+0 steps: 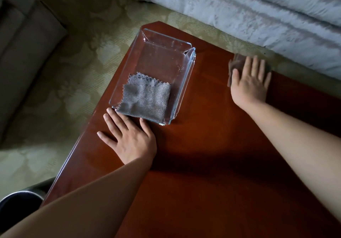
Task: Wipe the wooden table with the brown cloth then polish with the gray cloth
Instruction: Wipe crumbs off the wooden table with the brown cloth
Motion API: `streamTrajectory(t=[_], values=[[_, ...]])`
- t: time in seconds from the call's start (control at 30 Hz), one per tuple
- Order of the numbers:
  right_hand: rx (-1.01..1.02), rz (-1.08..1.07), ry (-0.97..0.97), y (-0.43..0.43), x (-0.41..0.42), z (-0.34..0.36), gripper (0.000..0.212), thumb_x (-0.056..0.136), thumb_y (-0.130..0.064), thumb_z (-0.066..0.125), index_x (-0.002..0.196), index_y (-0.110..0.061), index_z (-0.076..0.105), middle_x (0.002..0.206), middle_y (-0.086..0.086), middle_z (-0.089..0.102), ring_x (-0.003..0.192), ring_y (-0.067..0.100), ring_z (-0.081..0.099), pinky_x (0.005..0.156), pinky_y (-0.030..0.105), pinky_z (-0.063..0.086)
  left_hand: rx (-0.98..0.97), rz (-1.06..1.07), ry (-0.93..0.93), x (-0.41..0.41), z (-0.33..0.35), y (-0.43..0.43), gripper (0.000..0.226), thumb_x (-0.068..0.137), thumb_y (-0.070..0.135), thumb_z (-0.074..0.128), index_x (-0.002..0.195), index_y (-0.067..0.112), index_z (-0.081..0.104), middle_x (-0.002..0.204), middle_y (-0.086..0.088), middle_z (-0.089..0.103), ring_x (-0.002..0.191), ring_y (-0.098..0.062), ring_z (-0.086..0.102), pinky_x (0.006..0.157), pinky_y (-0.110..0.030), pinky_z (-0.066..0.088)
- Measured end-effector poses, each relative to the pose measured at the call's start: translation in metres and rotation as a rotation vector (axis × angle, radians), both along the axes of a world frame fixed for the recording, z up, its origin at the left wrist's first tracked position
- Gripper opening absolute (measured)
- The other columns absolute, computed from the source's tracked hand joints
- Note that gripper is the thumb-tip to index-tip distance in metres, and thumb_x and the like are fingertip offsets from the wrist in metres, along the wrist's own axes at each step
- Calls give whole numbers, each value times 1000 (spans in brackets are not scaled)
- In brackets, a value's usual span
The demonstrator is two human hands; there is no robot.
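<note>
Brown cloth (237,63): mostly hidden under the right hand, only a smeared strip showing past the thumb side and fingertips; edges too blurred to trace; flat on the table near its far edge, on the side closest to the sofa.
Right hand (251,83): palm down, fingers straight and slightly spread, pressing flat on the brown cloth, not curled round it; forearm reaching in from the right border, cut off there.
Wooden table (212,154): glossy reddish-brown top; near part in deep shadow under the arms, right side cut off by the frame.
Left hand (131,138): released, palm down on the table near its left edge, fingers spread and straight, holding nothing; fingertips at the dish's near wall, contact not clear; sleeve filling the lower left.
Glass dish (162,60): clear, rectangular, on the left part of the table, well apart from the brown cloth.
Gray cloth (145,99): folded, zigzag-edged, lying inside the dish at its near end; far end of the dish bare.
Sofa (258,16): pale, beyond the table, cut off at top and right.
Carpet (64,71): patterned, dim, to the left.
Dark round object (20,202): bottom left corner, partly cut off, not identifiable.
</note>
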State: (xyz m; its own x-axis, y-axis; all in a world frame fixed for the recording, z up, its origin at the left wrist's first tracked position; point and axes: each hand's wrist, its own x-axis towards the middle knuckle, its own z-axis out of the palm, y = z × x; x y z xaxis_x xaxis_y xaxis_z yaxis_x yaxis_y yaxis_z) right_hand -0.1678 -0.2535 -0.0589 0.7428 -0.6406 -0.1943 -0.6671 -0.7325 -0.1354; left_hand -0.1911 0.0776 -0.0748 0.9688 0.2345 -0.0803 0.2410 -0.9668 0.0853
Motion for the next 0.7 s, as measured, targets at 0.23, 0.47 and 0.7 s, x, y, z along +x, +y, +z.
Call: streamTrajectory(t=[0.23, 0.47, 0.7], values=[[-49, 284, -16, 134, -116, 1, 73, 105, -50, 27, 165, -9, 24, 173, 14, 18, 161, 31, 14, 128, 58, 16, -138, -9, -29, 1, 7, 3, 70, 105, 44, 22, 162, 4, 18, 172, -11, 6, 159, -23, 0, 124, -62, 1], [94, 517, -34, 308, -181, 5, 70, 105, -50, 38, 164, -14, 29, 174, 9, 16, 162, 24, 7, 129, 56, 12, -912, 178, -127, -5, 38, 50, 51, 107, 31, 39, 155, 14, 43, 161, -3, 42, 151, -14, 31, 127, -33, 14], [285, 516, -209, 318, -162, 30, 55, 110, -42, 34, 159, -17, 40, 168, 4, 35, 160, 20, 20, 128, 52, 18, -808, -48, 79, 39, 68, 79, 50, 103, 34, 54, 150, 16, 50, 147, -4, 52, 134, -17, 52, 116, -29, 35]])
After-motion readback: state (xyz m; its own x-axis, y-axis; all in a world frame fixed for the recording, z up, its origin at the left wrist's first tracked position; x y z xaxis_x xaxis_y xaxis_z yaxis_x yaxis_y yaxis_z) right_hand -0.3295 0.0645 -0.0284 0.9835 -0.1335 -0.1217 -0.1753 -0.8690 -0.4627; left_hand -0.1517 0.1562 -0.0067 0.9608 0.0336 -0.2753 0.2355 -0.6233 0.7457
